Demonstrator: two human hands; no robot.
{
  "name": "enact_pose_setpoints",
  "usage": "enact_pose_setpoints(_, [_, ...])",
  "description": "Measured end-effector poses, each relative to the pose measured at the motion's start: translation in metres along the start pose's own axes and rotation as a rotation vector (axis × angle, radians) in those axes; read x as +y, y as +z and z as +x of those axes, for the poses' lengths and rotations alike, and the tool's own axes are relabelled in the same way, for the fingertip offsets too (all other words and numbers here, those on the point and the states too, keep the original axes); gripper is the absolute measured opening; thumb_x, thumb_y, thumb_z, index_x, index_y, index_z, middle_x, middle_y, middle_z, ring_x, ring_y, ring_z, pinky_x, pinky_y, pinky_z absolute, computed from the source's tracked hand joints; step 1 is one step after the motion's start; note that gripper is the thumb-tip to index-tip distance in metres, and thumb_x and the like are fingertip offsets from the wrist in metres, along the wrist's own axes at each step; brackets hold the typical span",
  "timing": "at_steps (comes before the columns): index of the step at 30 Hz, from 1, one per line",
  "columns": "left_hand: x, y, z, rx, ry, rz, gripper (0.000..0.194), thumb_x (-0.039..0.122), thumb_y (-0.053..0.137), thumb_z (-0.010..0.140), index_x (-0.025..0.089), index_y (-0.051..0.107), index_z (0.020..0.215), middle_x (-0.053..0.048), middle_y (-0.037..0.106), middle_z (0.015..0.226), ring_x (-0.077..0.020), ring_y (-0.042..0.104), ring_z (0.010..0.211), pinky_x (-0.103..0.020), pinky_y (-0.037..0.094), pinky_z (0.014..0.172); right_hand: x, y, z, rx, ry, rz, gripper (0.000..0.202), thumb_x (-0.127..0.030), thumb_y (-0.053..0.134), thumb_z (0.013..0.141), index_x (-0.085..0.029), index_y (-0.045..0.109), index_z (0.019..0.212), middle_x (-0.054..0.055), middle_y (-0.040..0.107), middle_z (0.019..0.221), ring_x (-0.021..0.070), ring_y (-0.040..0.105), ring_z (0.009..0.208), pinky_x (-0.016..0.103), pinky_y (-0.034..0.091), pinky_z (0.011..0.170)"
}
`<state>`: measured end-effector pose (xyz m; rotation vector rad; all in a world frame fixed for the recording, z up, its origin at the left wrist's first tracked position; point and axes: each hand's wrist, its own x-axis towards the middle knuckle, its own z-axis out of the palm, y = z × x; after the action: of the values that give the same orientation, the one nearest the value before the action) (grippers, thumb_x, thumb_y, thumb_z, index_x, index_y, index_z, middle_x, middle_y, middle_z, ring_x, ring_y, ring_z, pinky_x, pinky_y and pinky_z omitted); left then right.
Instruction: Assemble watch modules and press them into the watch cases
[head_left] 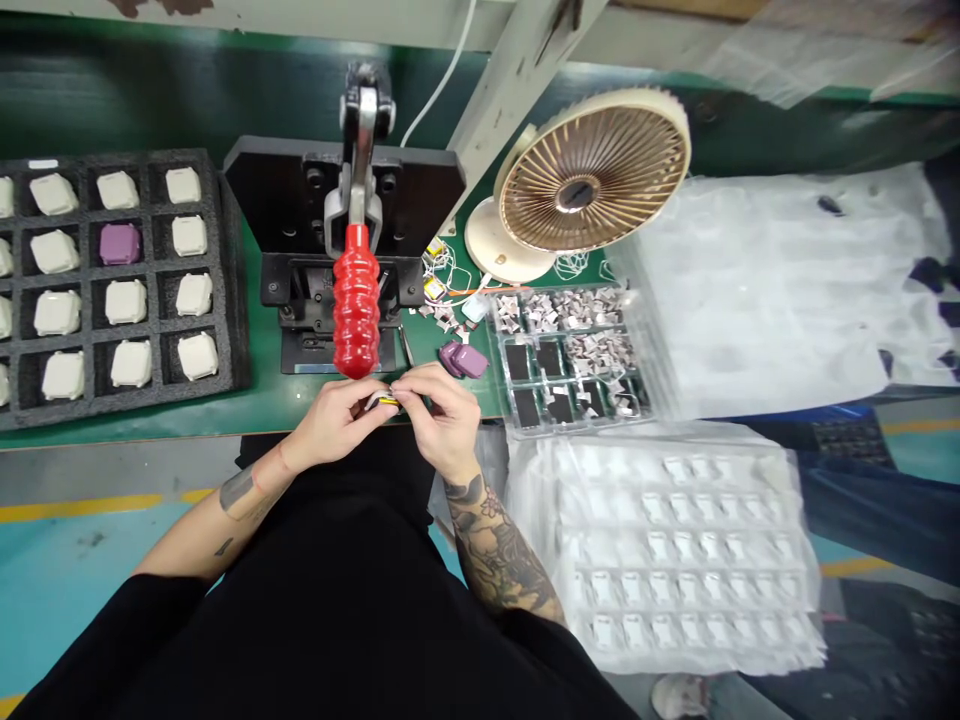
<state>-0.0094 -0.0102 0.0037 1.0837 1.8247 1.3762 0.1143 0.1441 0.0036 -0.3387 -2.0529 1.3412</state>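
Observation:
Close to the bench's front edge, my left hand (339, 420) pinches a small white casing (381, 398) with a yellow and dark part showing inside it. My right hand (442, 418) closes its fingertips on the casing's other side, and they cover much of it. Directly beyond my hands stands a black toggle press with a red ribbed handle (356, 305). Tweezers (406, 346) lie on the green bench just past my fingers. To the right of them are purple casings (463, 360), resting against each other.
At left, a black foam tray (238, 340) holds white casings and one purple one. A fan (577, 195) stands behind a clear compartment box (517, 432) of small parts. Wires and yellow-wrapped pieces (433, 290) lie beside the press. White blister trays (675, 655) sit at right.

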Motion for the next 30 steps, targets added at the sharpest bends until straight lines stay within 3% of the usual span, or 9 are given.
enact_pose_setpoints(2, [0.000,-0.001,-0.001,0.008,-0.048,-0.073,0.035,0.051,0.069,0.107,0.018,0.075,0.096,0.003,0.055,0.071,-0.0130,0.047,0.064,-0.028,0.036,0.062,-0.001,-0.003,-0.002,-0.085,-0.014,-0.004,0.013,-0.027,0.077,0.103,-0.029,0.084,0.114,0.006,0.079,0.108,0.0240,0.076,0.101,0.045,0.067,0.093])
enact_pose_setpoints(6, [-0.003,-0.002,-0.003,0.021,-0.146,-0.223,0.040,0.056,0.069,0.107,0.017,0.075,0.104,0.002,0.060,0.070,-0.0134,0.053,0.061,-0.026,0.040,0.058,-0.001,-0.003,-0.011,-0.234,-0.072,-0.084,0.042,-0.031,0.081,0.101,-0.029,0.073,0.142,0.012,0.074,0.134,0.0294,0.074,0.126,0.050,0.066,0.110])
enact_pose_setpoints(13, [-0.006,-0.005,-0.007,0.032,-0.105,-0.219,0.031,0.049,0.076,0.105,0.018,0.078,0.099,0.002,0.063,0.069,-0.0111,0.055,0.057,-0.023,0.044,0.056,0.000,0.005,-0.018,-0.224,-0.233,-0.238,0.041,-0.030,0.071,0.108,-0.027,0.067,0.149,0.012,0.077,0.134,0.0271,0.074,0.128,0.047,0.064,0.113])
enact_pose_setpoints(17, [-0.005,-0.004,-0.003,0.203,-0.025,-0.287,0.024,0.039,0.084,0.100,0.018,0.076,0.105,-0.002,0.077,0.082,-0.0157,0.070,0.064,-0.027,0.056,0.061,-0.010,-0.014,-0.033,-0.141,-0.192,-0.349,0.048,-0.037,0.069,0.110,-0.023,0.061,0.155,0.015,0.070,0.150,0.0254,0.067,0.143,0.044,0.058,0.123])
enact_pose_setpoints(20, [-0.005,0.003,0.003,0.334,0.086,-0.327,0.031,0.035,0.092,0.091,0.019,0.069,0.106,-0.006,0.082,0.097,-0.0278,0.084,0.091,-0.042,0.069,0.081,-0.004,-0.055,-0.058,0.222,-0.020,-0.448,0.044,-0.033,0.069,0.108,-0.024,0.062,0.151,0.014,0.074,0.140,0.0247,0.072,0.131,0.044,0.062,0.113])
enact_pose_setpoints(23, [-0.004,0.010,0.002,0.319,0.178,-0.181,0.034,0.034,0.096,0.085,0.019,0.068,0.099,-0.009,0.082,0.108,-0.0336,0.082,0.114,-0.054,0.068,0.102,0.015,-0.128,-0.095,0.570,0.148,-0.594,0.032,-0.029,0.064,0.108,-0.023,0.068,0.139,0.011,0.077,0.121,0.0243,0.073,0.110,0.044,0.063,0.099])
enact_pose_setpoints(25, [-0.005,0.011,-0.002,0.328,0.178,-0.084,0.033,0.033,0.096,0.086,0.018,0.072,0.103,-0.010,0.081,0.111,-0.0292,0.081,0.108,-0.049,0.068,0.100,0.030,-0.185,-0.122,0.657,0.330,-0.742,0.032,-0.028,0.058,0.106,-0.019,0.069,0.134,0.014,0.077,0.120,0.0261,0.070,0.105,0.046,0.061,0.099])
enact_pose_setpoints(27, [-0.005,0.011,-0.004,0.353,0.118,-0.069,0.034,0.031,0.094,0.089,0.017,0.072,0.111,-0.008,0.081,0.109,-0.0217,0.080,0.089,-0.038,0.069,0.084,0.045,-0.237,-0.146,0.667,0.594,-0.910,0.040,-0.021,0.055,0.101,-0.015,0.069,0.138,0.019,0.076,0.127,0.0310,0.065,0.119,0.052,0.052,0.114])
enact_pose_setpoints(30, [-0.005,0.007,-0.005,0.313,0.024,-0.147,0.041,0.029,0.092,0.093,0.017,0.068,0.124,-0.004,0.082,0.102,-0.0172,0.079,0.075,-0.029,0.066,0.070,0.059,-0.287,-0.173,0.697,0.816,-0.980,0.042,-0.019,0.061,0.092,-0.011,0.074,0.130,0.024,0.077,0.124,0.0375,0.059,0.125,0.060,0.045,0.120])
